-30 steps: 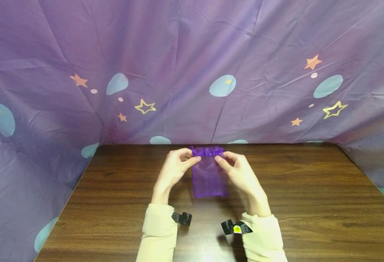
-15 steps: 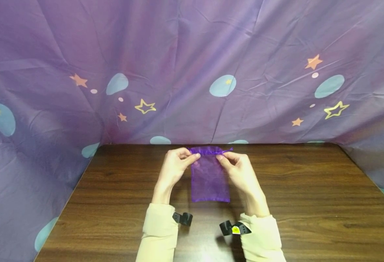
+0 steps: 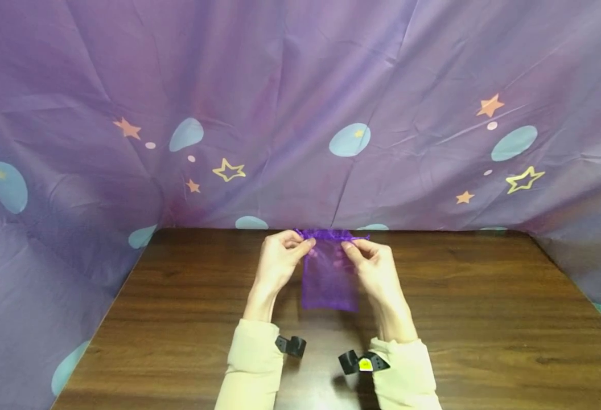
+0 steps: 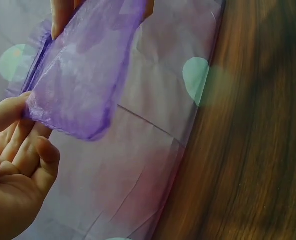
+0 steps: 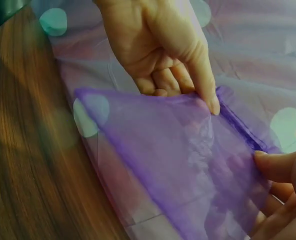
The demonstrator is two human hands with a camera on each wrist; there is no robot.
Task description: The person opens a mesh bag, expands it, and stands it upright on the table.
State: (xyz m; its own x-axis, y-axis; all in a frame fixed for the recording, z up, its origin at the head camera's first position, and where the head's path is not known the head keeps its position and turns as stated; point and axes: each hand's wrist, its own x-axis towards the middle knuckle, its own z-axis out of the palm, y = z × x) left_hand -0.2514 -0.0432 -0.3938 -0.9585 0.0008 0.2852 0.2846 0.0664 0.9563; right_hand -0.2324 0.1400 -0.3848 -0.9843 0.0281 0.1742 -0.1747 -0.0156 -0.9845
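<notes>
Spanning the gap between two hands, a sheer purple drawstring pouch (image 3: 329, 282) is held up above the tabletop (image 3: 490, 324), its gathered neck away from the person and its flat bottom edge nearer. A thin purple cord (image 3: 360, 237) sticks out past the neck on the right. The left hand (image 3: 277, 262) pinches one side just below the gathers, thumb on the near face; the right hand (image 3: 379, 270) has a matching narrow grip on the other. Cream sleeves (image 3: 254, 356) cover both forearms, with black wrist cameras (image 3: 291, 345) at the cuffs. Behind hangs a purple cloth backdrop (image 3: 290, 97) printed with stars and pale-blue ovals.
</notes>
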